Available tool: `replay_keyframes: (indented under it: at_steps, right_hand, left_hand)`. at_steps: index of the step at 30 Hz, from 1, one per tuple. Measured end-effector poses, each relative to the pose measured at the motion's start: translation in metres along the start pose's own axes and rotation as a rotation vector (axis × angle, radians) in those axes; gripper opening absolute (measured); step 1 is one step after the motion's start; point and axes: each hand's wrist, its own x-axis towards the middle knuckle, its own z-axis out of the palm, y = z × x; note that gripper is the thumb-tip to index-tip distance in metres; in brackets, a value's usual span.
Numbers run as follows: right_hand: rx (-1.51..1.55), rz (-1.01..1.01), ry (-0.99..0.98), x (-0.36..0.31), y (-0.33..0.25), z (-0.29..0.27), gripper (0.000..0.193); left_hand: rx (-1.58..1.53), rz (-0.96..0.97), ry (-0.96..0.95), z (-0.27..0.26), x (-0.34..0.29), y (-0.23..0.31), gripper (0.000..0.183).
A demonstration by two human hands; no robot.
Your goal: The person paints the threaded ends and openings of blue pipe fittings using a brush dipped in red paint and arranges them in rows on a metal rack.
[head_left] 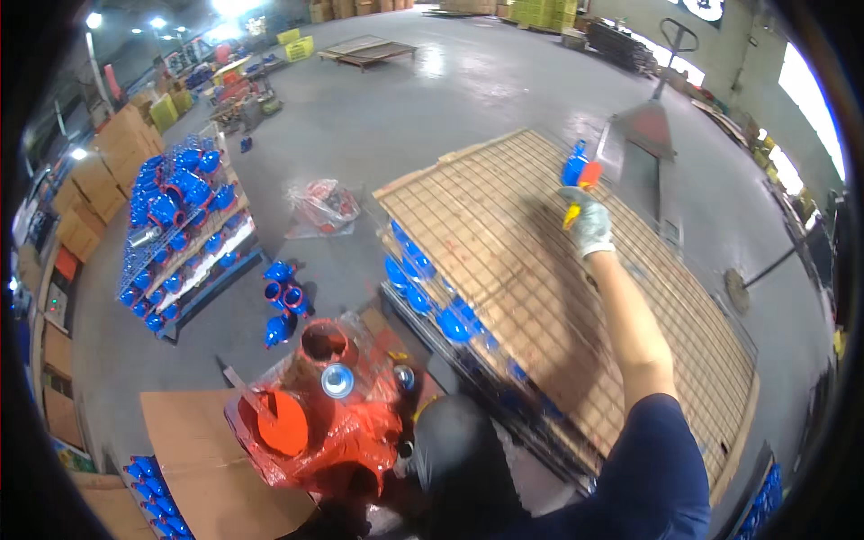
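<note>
My right hand (590, 223), in a pale work glove, reaches out over a wire shelf cart topped with brown cardboard (540, 270). The fingers are closed on a small tool with an orange end (590, 173) and a yellow tip (571, 216). Just past it, a blue fitting (574, 166) stands on the far edge of the cardboard. More blue fittings (423, 292) lie on the cart's lower shelf. My left hand is out of sight. A large red valve body (324, 423) wrapped in clear plastic sits below me, with a silver round cap (337, 381) on it.
A red pallet jack (643, 135) stands beyond the cart. At the left is a wire rack full of blue fittings (180, 216); a few more blue fittings (283, 301) and a plastic bag (324, 205) lie on the concrete floor. Cardboard boxes (117, 148) line the left wall.
</note>
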Motion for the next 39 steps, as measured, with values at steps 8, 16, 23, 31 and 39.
replay_keyframes:
  at_steps: [8,16,23,31,39]
  right_hand:
    - [-0.423,0.109,0.144,0.162,0.159,0.074,0.044]
    - [-0.384,0.241,0.045,0.152,0.161,0.078,0.05]
    - [0.759,-0.016,-0.286,-0.016,-0.044,0.015,0.047]
    - [1.149,-0.222,-0.93,-0.174,-0.292,-0.065,0.055]
    - [0.886,-0.616,-0.854,-0.279,-0.359,-0.05,0.04]
  left_hand:
    - [0.536,-0.688,0.036,-0.184,-0.106,-0.05,0.076]
    - [0.72,-0.49,0.198,-0.225,-0.133,-0.006,0.049]
    - [-0.398,-0.048,-0.189,-0.063,-0.02,0.139,0.053]
    - [-1.788,-0.217,-1.042,-0.002,-0.057,0.314,0.102]
    - [-1.928,-0.335,-0.765,-0.057,-0.126,0.213,0.107]
